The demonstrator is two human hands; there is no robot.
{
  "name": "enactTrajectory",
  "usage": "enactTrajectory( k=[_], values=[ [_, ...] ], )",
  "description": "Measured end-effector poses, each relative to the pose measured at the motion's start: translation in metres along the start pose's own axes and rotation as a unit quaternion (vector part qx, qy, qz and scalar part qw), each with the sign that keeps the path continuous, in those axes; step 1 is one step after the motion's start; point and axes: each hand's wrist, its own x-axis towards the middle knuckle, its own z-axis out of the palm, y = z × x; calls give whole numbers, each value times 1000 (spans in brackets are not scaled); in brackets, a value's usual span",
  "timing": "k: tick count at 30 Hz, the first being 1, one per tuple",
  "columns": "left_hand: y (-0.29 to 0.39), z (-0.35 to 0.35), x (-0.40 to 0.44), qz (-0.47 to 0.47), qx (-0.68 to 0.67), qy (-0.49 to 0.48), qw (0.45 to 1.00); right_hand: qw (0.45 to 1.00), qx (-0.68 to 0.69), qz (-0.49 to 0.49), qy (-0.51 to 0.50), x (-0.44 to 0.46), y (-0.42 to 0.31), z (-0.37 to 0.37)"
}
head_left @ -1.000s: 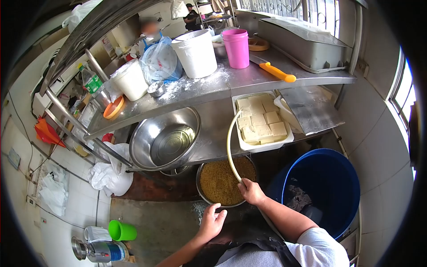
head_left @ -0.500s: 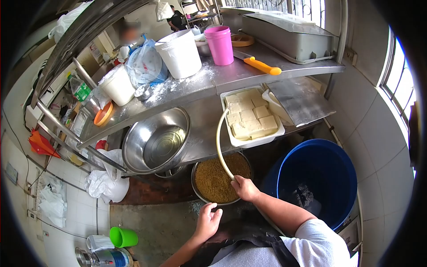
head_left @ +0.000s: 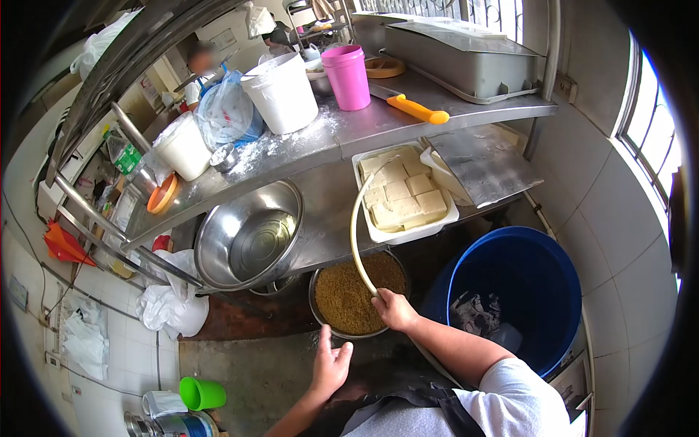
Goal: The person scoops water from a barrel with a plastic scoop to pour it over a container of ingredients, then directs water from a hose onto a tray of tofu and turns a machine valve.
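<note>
the right hand is wrapped around a pale flexible hose, which arcs up across the left rim of a white rectangular tub holding pale tofu-like blocks. the left hand grasps nothing, fingers spread, near a round metal bowl of yellow-brown granules.

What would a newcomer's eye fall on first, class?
Probably the big blue barrel at right. Left of it, the right hand grips a pale hose arching up to a white tub of pale blocks on the lower shelf. A pink container stands on the upper shelf.
</note>
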Motion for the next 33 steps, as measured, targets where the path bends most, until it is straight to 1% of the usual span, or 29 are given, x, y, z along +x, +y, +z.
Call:
enactTrajectory(
  k=[2,3,7,8,9,11,15,17,19,22,25,28,29,30,32,33],
  values=[
    [-10,-2,-2,-1,65,-60,996,1000,-4,7,-13,0,-3,0],
    [-13,2,0,78,103,-61,990,1000,-9,13,-26,1,-5,-1],
    [-13,5,-5,102,116,-29,988,1000,14,-1,-3,-4,-4,2],
    [-28,5,-3,85,79,-36,993,1000,16,-7,2,-4,-4,0],
    [-30,5,-4,81,78,-38,993,1000,18,-13,7,-4,-7,-3],
    [-32,5,-5,68,52,-14,996,1000,25,-1,3,-2,-7,-2],
    [-24,4,-7,73,53,-7,996,1000,28,3,-2,0,2,5],
    [-25,2,-6,69,55,-22,996,999,42,-7,7,1,5,9],
    [-22,3,-8,70,52,-6,996,1000,29,-8,2,0,0,5],
    [-27,2,-8,38,32,7,999,999,33,9,-3,-2,-7,3],
    [-26,1,-7,8,17,13,1000,998,47,23,24,-5,-8,4],
    [-31,1,-6,-5,8,-4,1000,999,48,14,-7,-2,-3,8],
    [-33,2,-6,-8,4,-9,1000,999,49,18,-3,-2,-1,8],
    [-38,2,-3,32,33,-2,999,998,48,25,-16,-3,-4,6],
    [-47,0,-2,75,63,10,995,998,39,32,-37,-3,-12,0],
    [-46,-1,-2,71,57,8,996,998,39,30,-38,-2,-11,0]
  ],
)
